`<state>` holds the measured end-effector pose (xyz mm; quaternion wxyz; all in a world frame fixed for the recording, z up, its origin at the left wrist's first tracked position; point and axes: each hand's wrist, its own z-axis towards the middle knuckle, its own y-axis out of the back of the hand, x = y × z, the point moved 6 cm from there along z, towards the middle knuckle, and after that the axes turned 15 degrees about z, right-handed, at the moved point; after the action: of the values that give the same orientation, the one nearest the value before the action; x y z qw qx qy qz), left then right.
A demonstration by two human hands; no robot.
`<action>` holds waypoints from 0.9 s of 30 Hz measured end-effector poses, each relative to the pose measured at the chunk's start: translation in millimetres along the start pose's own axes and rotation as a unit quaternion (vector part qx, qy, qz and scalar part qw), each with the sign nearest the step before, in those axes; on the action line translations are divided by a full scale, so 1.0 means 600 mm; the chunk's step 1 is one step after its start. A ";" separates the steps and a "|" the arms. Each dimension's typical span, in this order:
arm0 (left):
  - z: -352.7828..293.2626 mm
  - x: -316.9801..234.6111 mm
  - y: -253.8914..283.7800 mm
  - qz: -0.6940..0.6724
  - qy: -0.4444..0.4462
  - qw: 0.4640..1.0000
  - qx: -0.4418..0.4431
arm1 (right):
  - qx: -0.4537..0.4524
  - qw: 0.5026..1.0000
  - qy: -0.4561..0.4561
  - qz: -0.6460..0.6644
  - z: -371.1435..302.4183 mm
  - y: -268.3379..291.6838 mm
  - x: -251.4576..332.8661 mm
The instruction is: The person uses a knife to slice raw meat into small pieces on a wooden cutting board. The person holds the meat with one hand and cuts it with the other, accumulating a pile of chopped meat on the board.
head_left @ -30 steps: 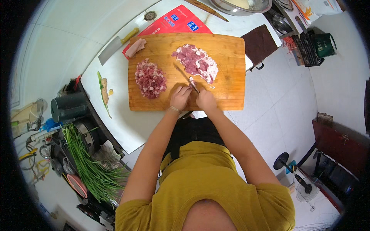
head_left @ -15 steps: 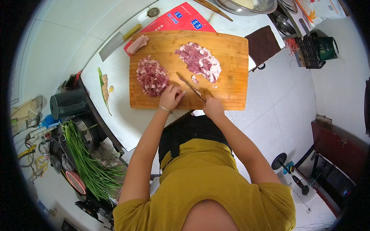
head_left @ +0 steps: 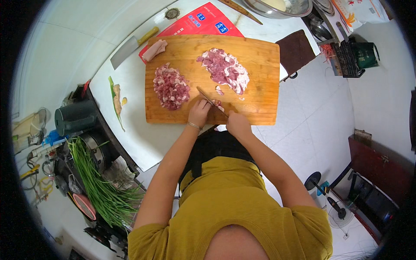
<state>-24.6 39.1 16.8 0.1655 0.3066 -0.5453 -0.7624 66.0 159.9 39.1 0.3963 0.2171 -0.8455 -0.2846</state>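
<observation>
My right hand [head_left: 238, 125] grips a kitchen knife [head_left: 208, 99] at the near edge of the wooden cutting board [head_left: 256, 86]. The blade slants up and left, its tip near the board's middle. Right beside it, my left hand [head_left: 199, 113] rests with curled fingers on the board; what lies under its fingertips is hidden. Small bits of meat [head_left: 218, 104] lie along the blade. On the left sits a heap of diced meat [head_left: 171, 87], and at the upper right spreads a pile of sliced, fatty meat [head_left: 224, 69]. A pale piece of skin [head_left: 154, 50] occupies the upper left corner.
A cleaver [head_left: 130, 48] lies beyond the board, next to a red sheet [head_left: 201, 21]. Ginger [head_left: 117, 99] and a green stalk are on the white counter at left. A metal bowl [head_left: 299, 8] stands at the back. Long green chives [head_left: 102, 186] lie at lower left.
My left hand has moved right, from beside the diced heap to the blade, and its fingers have curled in. The knife has shifted slightly left.
</observation>
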 end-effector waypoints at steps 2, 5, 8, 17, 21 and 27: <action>-0.003 0.003 -0.007 0.008 -0.016 1.000 -0.020 | 0.009 1.000 0.009 -0.013 0.024 -0.021 -0.002; 0.003 0.004 -0.008 0.001 -0.002 1.000 -0.027 | 0.028 0.999 0.024 -0.024 0.054 -0.021 0.033; 0.009 0.003 -0.002 0.009 0.027 1.000 -0.010 | 0.020 1.000 0.002 0.004 0.024 -0.004 0.025; 0.007 0.003 -0.012 -0.022 0.032 0.999 0.001 | -0.014 1.000 0.002 0.025 0.016 0.010 0.034; 0.002 0.003 -0.011 0.029 0.010 0.999 0.014 | -0.001 1.000 -0.003 -0.006 0.043 -0.013 0.033; 0.001 -0.011 0.032 0.053 0.027 0.997 -0.052 | 0.006 1.000 -0.027 0.004 -0.020 0.009 -0.035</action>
<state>-21.7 36.4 36.6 0.2366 0.2888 -0.5154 -0.7714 86.9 172.5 37.5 0.3731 0.2082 -0.8585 -0.2836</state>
